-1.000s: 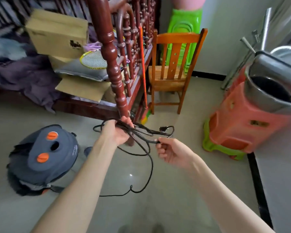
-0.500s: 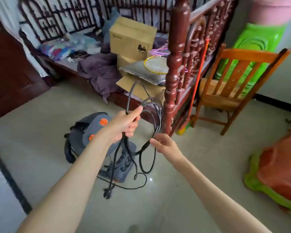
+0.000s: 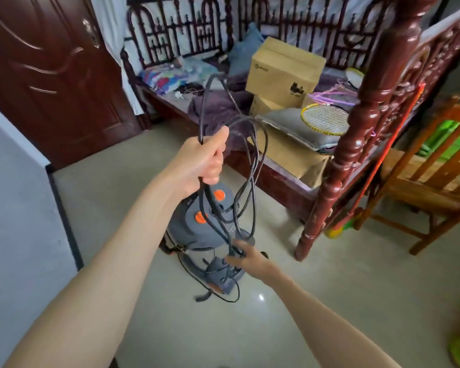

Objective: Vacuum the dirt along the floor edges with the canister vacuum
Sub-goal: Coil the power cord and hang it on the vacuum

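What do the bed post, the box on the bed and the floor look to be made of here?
Bed post: turned wood, glossy dark red varnish, with highlights on its rings. Box: plain brown corrugated cardboard, matte, printed logo. Floor: pale polished tile or stone, going by the sharp light reflection; no joints are visible.

power cord [image 3: 252, 166]: black rubbery sheath, matt, smooth; loops gripped in left hand [image 3: 201, 166], lower strands at right hand [image 3: 246, 257], blurred.
canister vacuum [image 3: 197, 229]: grey plastic, matt shell w/ glossy orange buttons; below left hand.
floor [image 3: 329, 301]: pale tile, polished, glossy w/ light glint nr right hand.
bed post [image 3: 356, 139]: turned wood, dark red varnish, v. glossy; right of both hands.
cardboard box [image 3: 284, 73]: brown paperboard, matt; beyond left hand.
door [image 3: 51, 70]: dark brown, lacquered sheen; left of left hand.
chair [image 3: 430, 179]: orange-toned wood, satin finish; far right.
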The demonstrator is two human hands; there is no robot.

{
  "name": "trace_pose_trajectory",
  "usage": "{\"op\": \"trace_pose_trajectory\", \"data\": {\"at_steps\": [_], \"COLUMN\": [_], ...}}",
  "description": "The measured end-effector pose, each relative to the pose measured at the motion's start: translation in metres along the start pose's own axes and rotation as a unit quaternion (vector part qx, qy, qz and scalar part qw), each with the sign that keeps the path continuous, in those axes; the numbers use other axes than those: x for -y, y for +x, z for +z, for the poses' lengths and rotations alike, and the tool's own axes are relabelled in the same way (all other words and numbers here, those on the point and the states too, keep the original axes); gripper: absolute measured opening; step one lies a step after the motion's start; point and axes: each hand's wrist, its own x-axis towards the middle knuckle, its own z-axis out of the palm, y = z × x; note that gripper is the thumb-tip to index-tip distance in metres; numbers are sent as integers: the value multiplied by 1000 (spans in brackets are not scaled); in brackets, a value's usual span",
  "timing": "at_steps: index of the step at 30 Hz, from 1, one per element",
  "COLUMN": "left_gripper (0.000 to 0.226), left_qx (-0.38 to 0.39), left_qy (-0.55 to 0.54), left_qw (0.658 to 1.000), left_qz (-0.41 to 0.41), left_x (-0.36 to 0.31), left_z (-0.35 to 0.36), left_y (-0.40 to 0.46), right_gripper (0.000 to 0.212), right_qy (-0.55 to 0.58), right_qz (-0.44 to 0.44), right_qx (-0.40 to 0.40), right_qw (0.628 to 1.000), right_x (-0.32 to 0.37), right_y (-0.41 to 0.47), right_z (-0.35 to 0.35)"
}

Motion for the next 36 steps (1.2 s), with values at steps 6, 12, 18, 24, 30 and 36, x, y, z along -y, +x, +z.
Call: {"op": "trace_pose_trajectory", "data": {"at_steps": [6,12,18,24,30,36], "left_gripper": [45,41,32,37,43,29], "left_qx": [-53,-173,-209,-283,-233,-109], "left_qy": [-42,-112,-174,-132,93,14], "left_qw": [997,978,962,950,968,986], "left_qz": [-21,-16,-12,-19,-13,-123], "left_x": [14,34,46,60,106,133], "left_z": [-66,-116,-160,-185,-183,-171], "left_y": [1,-5,-5,7,21,42], "right_gripper": [24,34,28,31,33,33], "right_qy": [-181,-151,-220,-126,401,659], "right_qz": [85,109,59,178,269,247], "right_qx": [-65,-156,-163,-94,-16,-93], "right_qw": [978,970,960,971,876,704], "right_x": [-3,-10,-3,50,117,169], "right_y": [36,46,54,81,131,200], "right_z": [20,16,18,13,-4,-16]}}
